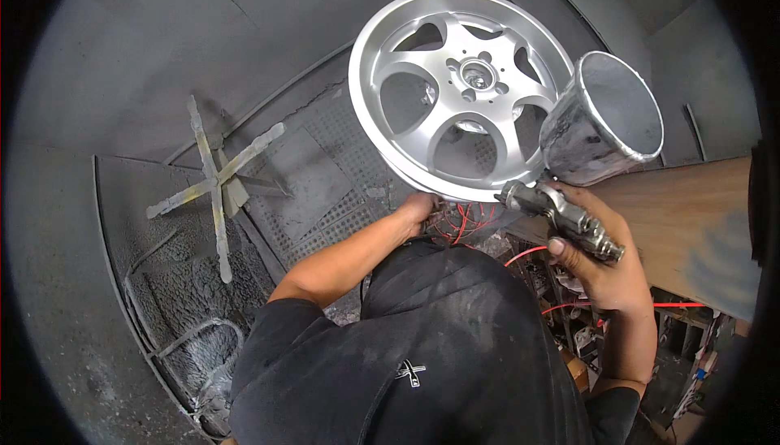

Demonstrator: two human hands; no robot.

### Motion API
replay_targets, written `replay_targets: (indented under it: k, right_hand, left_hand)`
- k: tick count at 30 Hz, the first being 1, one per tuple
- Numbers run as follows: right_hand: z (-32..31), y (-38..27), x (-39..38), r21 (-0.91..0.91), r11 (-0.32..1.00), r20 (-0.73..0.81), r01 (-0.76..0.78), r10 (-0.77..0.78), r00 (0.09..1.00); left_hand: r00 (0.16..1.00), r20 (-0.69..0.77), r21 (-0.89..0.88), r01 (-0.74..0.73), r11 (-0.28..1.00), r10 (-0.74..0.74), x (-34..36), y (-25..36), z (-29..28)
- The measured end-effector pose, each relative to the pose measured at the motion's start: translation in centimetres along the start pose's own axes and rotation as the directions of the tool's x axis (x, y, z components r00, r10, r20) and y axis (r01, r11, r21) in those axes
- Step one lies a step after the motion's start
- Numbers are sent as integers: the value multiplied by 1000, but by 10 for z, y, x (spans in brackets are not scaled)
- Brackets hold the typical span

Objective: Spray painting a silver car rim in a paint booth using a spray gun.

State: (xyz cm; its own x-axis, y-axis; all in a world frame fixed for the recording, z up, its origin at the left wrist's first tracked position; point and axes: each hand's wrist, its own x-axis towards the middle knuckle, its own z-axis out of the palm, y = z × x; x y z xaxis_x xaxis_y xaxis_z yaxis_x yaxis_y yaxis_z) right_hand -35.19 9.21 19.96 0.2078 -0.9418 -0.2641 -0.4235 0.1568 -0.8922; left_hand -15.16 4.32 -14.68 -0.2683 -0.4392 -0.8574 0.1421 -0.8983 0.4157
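A silver alloy wheel point(443, 108) with broad curved spokes and a hub in the middle stands tilted in front of me. My right hand point(605, 242) is wrapped round a metal spray gun point(561, 219), just right of the wheel's lower rim. Atop the gun sits a large paint-stained cup point(581, 140), its round mouth open and its wall overlapping the wheel's right edge from this angle. At the wheel's near lower edge is my left hand point(418, 208), with curled fingers partly hidden; what they grip cannot be made out.
To the left stands a cross-shaped stand point(214, 179) coated in grey and yellow overspray. A red hose point(528, 254) runs behind my body to the right, past cluttered shelves point(585, 335). A wooden board point(682, 226) lies at right. Grey panels point(154, 47) enclose the far side.
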Motion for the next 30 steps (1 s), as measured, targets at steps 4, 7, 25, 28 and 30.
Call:
replay_targets:
  k: [4,7,25,28,30]
  right_hand:
    - [10,8,3,-30,997,-21,75,-76,997]
    - [12,9,0,21,1000,-76,16,-14,997]
    - [1,2,0,97,993,-7,-72,73,997]
    - [7,8,6,-44,998,33,35,-33,999]
    - [12,10,10,-75,988,-4,133,-133,991]
  left_hand:
    - [993,116,51,24,998,-29,-3,-12,14]
    - [985,158,-8,75,997,-73,1,-10,-2]
    - [981,-120,-123,-166,978,152,-19,18,2]
    - [999,-24,-81,-38,996,36,-44,22,23]
    - [997,34,-41,-70,997,72,-12,-3,9]
